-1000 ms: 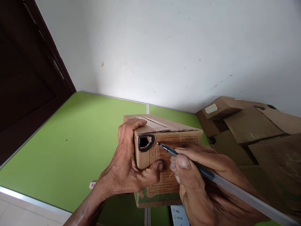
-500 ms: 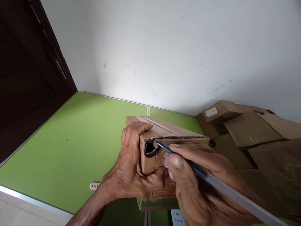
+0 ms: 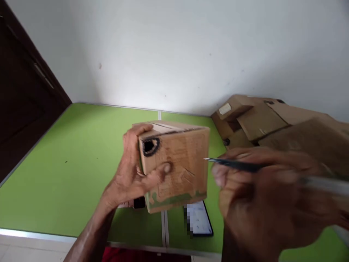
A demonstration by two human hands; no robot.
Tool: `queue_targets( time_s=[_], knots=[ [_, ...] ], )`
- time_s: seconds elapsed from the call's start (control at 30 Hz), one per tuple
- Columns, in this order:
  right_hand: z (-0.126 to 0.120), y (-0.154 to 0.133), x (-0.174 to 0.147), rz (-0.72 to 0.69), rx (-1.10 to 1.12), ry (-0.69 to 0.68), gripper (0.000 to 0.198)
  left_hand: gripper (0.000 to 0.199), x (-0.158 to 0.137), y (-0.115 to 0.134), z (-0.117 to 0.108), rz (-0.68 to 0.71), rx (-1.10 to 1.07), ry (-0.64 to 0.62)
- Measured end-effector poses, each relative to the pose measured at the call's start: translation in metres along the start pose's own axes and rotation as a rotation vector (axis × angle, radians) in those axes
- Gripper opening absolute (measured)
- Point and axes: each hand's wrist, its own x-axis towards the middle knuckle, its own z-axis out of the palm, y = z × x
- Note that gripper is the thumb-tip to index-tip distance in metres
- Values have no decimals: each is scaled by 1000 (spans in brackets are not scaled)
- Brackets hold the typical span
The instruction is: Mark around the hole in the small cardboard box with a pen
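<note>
My left hand grips a small cardboard box by its left side, thumb across the printed front face and fingers over the top edge. Near the box's upper left corner is a cut hole ringed with black marking. A pen with a dark grip and pale barrel sits between the fingers of my right hand, which is blurred by motion. The pen's tip points left, close to the right edge of the box. Brown print and a green band show on the box's front.
A phone with a lit screen lies on the green table below the box. A watch with a pale strap is partly hidden behind my left wrist. Several cardboard boxes are piled at the right against the white wall.
My right hand has drawn the pen away from the hole to the right. The box has turned so its printed front faces me more, and the camera view has shifted, uncovering the phone.
</note>
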Motion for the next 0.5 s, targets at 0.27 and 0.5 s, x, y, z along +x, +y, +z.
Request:
queue_targets(
  time_s=[0.27, 0.5],
  knots=[
    [-122, 71, 15, 523, -840, -273, 36, 68, 11, -4, -12, 15, 22, 18],
    [-131, 126, -33, 795, -1335, -690, 18, 68, 7, 2, -6, 3, 54, 45]
  ],
)
